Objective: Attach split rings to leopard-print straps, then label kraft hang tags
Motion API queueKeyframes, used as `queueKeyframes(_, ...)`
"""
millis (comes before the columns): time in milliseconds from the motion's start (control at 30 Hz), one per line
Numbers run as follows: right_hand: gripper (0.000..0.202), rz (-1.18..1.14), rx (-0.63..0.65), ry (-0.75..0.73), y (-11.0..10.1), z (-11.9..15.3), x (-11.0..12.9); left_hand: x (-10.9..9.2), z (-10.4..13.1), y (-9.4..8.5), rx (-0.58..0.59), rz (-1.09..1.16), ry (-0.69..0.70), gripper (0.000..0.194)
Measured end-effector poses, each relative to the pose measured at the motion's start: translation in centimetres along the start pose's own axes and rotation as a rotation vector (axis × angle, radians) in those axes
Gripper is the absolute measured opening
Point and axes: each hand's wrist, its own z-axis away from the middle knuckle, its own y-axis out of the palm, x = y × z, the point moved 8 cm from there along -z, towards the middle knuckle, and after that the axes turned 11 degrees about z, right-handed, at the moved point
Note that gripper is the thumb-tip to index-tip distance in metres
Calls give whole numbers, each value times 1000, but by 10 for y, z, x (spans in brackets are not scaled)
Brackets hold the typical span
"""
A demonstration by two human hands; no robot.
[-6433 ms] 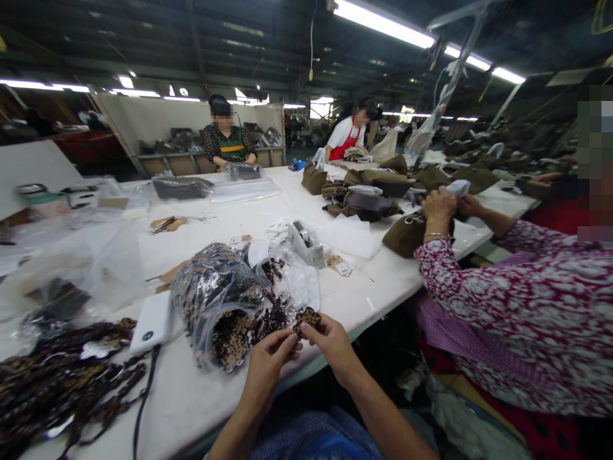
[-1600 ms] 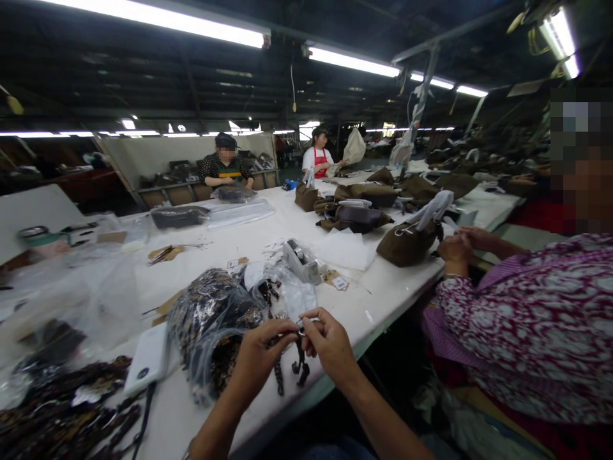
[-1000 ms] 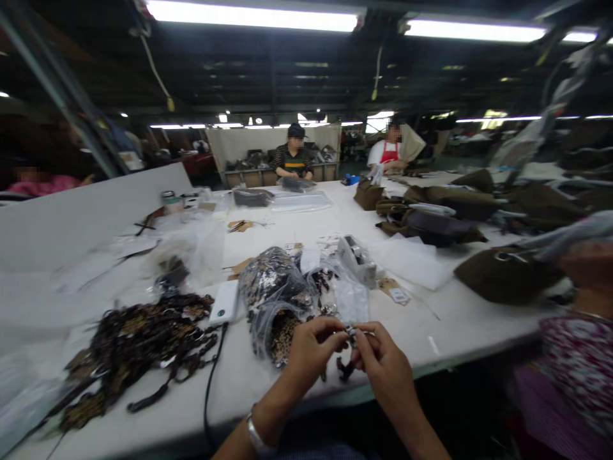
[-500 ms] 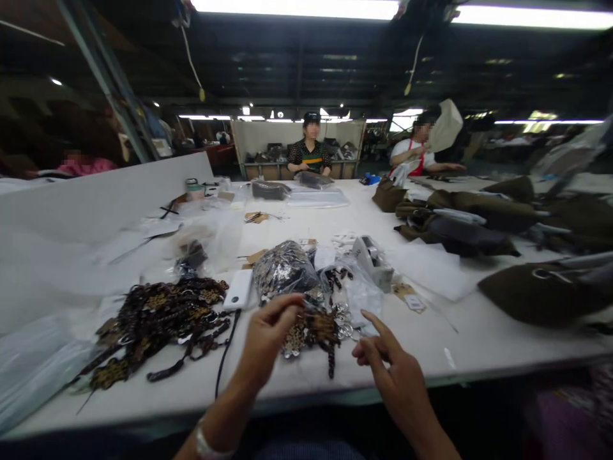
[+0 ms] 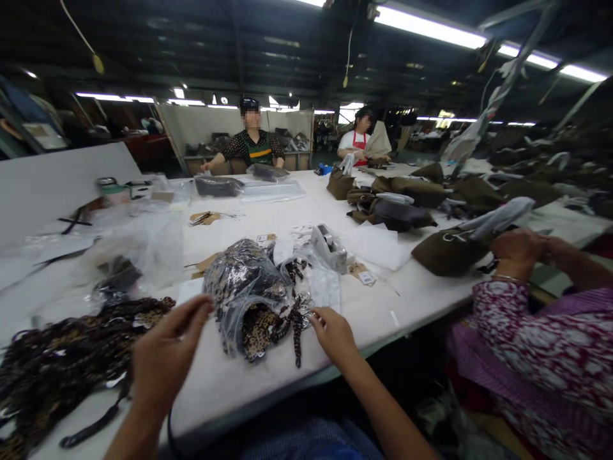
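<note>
My left hand (image 5: 165, 348) hangs to the left of a clear plastic bag (image 5: 244, 271), thumb and fingers pressed together. Whether anything sits in that pinch is hidden. The bag bulges with leopard-print pieces (image 5: 258, 326) that show at its mouth towards me. Beside the mouth, my right hand (image 5: 335, 335) has its fingertips closed at a cluster of silver metal rings (image 5: 303, 308). A dark braided strap (image 5: 297, 342) lies by these rings. Below and beyond my left hand spreads a heap of dark and leopard-print straps (image 5: 62, 358), partly out of frame.
A tape dispenser (image 5: 328, 248) and cardboard tags (image 5: 361, 273) lie behind the bag. Brown fabric bags (image 5: 443, 252) are at the right, where a co-worker's hands (image 5: 520, 252) work. Two other people are across the table. Clear plastic sheets (image 5: 143, 236) lie at left.
My view has swung right, bringing a co-worker's arms into sight. My left hand has moved left, away from the bag's mouth. My right hand has come to the rings.
</note>
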Motion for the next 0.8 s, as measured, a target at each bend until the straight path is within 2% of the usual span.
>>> queueKeyframes(67,20,47,16,13,10,-5,5,-2,25,72,369,20,-15,26)
queueKeyframes(100,18,71,25,18,14,-6,7,0,39,99,516,-16,-35,22)
queueKeyframes(133,16,92,36,21,17,-8,8,3,52,120,617,-72,-53,21)
queueKeyframes(200,15,121,55,24,21,-9,9,10,67,141,711,-205,-59,29)
queueKeyframes(333,21,145,76,23,22,-9,10,19,70,145,723,-357,-15,48)
queueKeyframes(500,21,132,93,-4,21,-8,14,29,58,143,791,-286,-35,44)
queueKeyframes(600,26,101,93,-14,23,-7,15,28,48,131,677,-242,-43,33)
queueKeyframes(733,31,21,60,-8,22,-6,12,18,41,113,483,-159,-34,36)
queueKeyframes(800,28,-34,31,5,18,-5,6,15,41,109,420,-54,-84,38)
